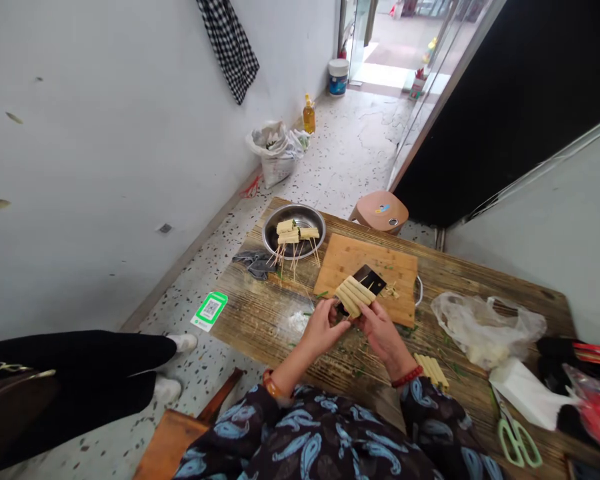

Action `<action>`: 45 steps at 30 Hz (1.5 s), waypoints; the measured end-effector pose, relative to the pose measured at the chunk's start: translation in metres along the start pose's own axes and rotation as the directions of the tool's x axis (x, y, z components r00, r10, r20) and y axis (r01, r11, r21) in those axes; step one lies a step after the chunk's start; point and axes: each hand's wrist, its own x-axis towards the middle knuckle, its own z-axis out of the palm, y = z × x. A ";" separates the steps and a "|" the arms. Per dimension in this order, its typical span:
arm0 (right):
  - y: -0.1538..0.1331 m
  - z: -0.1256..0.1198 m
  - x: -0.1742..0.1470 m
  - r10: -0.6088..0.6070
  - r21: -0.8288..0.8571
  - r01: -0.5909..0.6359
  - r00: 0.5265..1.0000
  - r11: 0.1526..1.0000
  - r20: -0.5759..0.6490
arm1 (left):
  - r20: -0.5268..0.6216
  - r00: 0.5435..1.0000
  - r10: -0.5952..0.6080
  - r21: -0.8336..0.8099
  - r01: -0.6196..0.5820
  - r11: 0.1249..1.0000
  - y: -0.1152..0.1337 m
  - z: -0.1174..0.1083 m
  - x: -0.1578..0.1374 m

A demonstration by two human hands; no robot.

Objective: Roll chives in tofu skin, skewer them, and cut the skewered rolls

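Observation:
My left hand (324,328) and my right hand (381,333) hold a row of several pale yellow rolls (355,296), which look like tofu-skin rolls, side by side. Both hands are closed at the near edge of the row, above the near part of a wooden cutting board (347,257). Whether skewers run through the held rolls is hard to make out. Partly covered by the rolls, a dark cleaver blade (375,280) lies on the board beside yellow scraps (392,290). More rolls (434,370) rest on the table near my right wrist.
A steel bowl (320,223) at the back left holds skewered rolls (289,233), sticks over its rim. A grey cloth (255,264) lies beside it. Rightward are a plastic bag (500,327), white box (530,393) and green-handled scissors (519,441). Another person's legs (95,360) stand left.

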 end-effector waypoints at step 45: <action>-0.023 0.037 -0.006 -0.172 -0.382 0.098 0.971 0.919 -0.166 | 0.111 0.977 -0.180 -0.637 0.209 0.742 0.035 -0.062 0.072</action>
